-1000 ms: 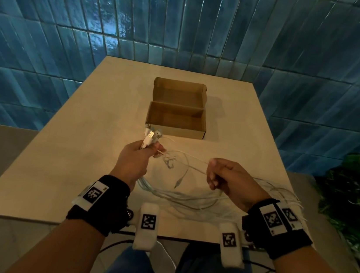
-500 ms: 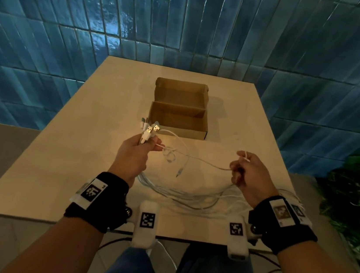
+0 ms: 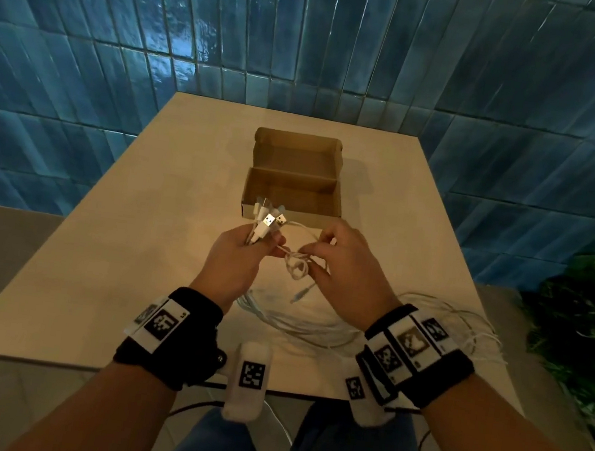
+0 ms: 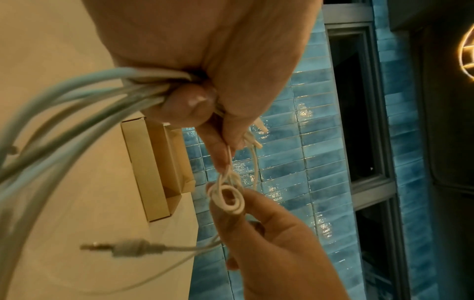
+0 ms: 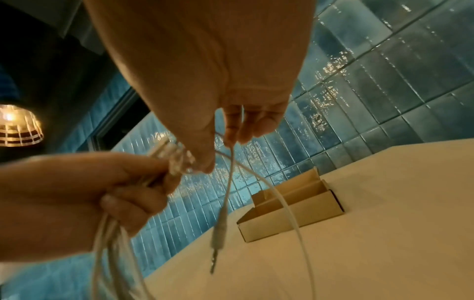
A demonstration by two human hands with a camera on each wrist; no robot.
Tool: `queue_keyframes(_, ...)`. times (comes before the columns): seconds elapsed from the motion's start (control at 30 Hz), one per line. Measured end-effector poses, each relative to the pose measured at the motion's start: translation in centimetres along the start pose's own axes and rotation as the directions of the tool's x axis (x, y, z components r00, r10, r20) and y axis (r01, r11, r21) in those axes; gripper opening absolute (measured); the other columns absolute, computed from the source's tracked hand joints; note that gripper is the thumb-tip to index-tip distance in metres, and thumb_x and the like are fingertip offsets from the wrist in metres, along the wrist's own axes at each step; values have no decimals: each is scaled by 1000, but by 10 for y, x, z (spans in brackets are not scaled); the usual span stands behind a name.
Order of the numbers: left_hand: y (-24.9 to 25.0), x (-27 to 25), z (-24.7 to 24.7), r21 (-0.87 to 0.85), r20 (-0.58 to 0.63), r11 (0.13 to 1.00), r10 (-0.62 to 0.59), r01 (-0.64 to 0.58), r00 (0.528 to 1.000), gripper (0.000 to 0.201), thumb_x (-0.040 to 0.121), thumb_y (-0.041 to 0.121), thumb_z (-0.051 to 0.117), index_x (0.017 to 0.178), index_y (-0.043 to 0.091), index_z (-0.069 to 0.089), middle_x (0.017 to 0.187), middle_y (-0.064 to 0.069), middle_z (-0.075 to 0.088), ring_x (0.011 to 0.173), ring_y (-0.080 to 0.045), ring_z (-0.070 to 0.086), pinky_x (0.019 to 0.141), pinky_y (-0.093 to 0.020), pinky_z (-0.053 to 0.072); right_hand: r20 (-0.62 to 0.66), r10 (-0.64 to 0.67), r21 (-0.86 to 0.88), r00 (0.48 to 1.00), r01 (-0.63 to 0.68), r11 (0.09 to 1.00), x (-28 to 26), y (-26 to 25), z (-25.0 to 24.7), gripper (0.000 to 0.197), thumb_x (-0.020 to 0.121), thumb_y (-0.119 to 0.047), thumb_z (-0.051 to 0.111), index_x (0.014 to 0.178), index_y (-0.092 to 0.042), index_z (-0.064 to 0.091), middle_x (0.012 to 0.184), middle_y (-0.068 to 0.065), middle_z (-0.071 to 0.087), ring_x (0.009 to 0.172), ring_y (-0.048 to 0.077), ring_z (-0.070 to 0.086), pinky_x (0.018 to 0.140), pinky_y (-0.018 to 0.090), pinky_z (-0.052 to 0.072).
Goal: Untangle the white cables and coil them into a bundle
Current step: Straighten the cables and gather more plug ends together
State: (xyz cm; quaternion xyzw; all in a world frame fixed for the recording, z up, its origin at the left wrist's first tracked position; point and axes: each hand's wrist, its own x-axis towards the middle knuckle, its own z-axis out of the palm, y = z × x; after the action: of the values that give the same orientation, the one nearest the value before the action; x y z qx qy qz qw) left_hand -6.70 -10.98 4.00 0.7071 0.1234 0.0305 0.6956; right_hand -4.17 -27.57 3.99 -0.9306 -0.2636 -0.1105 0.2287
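My left hand [image 3: 243, 252] grips a bunch of white cables just below their USB plugs [image 3: 268, 219], which stick up above the fist. In the left wrist view the cables [image 4: 77, 97] run out of that fist. My right hand [image 3: 340, 265] sits close beside it and pinches a small knotted loop [image 3: 296, 265] of thin white cable between thumb and fingers; the loop [image 4: 228, 195] shows clearly in the left wrist view. A thin cable with an audio jack plug [image 5: 216, 241] dangles below the knot. The remaining white cables [image 3: 312, 327] lie in loose loops on the table.
An open brown cardboard box [image 3: 293, 187] stands on the beige table [image 3: 93, 274] just beyond my hands. More cable loops [image 3: 464, 323] trail toward the table's right edge. A green plant [image 3: 594, 313] stands at the right. A blue tiled wall is behind.
My right hand has swung left from the outstretched cable to the knot beside my left hand. The left hand has stayed put, holding the plug ends.
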Motion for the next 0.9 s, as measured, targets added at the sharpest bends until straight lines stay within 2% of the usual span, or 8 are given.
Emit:
queue_keyframes(0.13,1,-1,-3,-1,21,1000,2,-2,1000,15,95,20,59,87,10,67,82,-7,69,37,1,42,44,-16,30,69,56,94,996,-62,994,10,1,-1,19,87,-19,63,102,-12,73,97,7,56,92,22,54,76,30,42)
queue_keyframes(0.23,0,-2,-3,48,91,998,-46,41,995,18,87,29,69,88,11,70,55,13,54,39,-2,32,43,-18,27,97,84,94,992,-94,991,12,-1,-3,17,89,-21,60,96,-13,74,90,5,59,85,21,55,72,33,43)
queue_keyframes(0.3,-2,-4,0,58,128,997,-62,55,990,23,84,27,74,91,5,69,45,16,44,39,-3,31,40,-17,27,113,97,104,989,-109,989,12,-3,-3,17,90,-20,58,95,-13,73,88,4,59,82,19,55,71,31,43)
queue_keyframes(0.43,0,-4,-1,-3,101,1000,-12,12,995,8,86,9,70,85,4,64,44,19,51,37,4,44,40,-5,31,73,154,365,985,-170,915,9,-4,-4,6,84,-17,68,83,-22,67,90,3,61,78,13,55,73,23,44)
queue_keyframes(0.57,0,-1,-2,-17,85,1000,24,-23,996,7,86,6,69,89,0,66,48,17,55,36,3,42,41,-6,31,243,88,462,966,-196,865,4,-3,-8,21,88,-17,64,75,-30,54,87,2,52,78,11,50,76,18,40)
queue_keyframes(0.67,-3,3,-1,-1,56,999,52,-52,997,10,86,6,68,93,-2,68,53,15,58,38,3,44,42,-6,32,349,92,507,933,-271,818,2,-5,-12,20,93,-22,57,73,-27,55,83,-3,44,76,5,45,74,14,35)
queue_keyframes(0.77,-4,4,1,22,71,997,70,-72,995,4,88,4,66,89,0,66,50,16,56,38,3,45,41,-6,32,377,91,509,922,-288,811,2,-5,-14,20,94,-24,55,73,-22,56,83,-3,43,76,3,45,74,11,36)
queue_keyframes(0.9,-6,12,-9,54,8,998,32,-32,999,13,92,3,58,81,11,60,47,14,48,42,-1,40,43,-15,30,389,73,501,918,-277,820,-3,-1,-16,23,94,-25,54,79,-7,59,90,8,47,82,11,49,80,16,36)
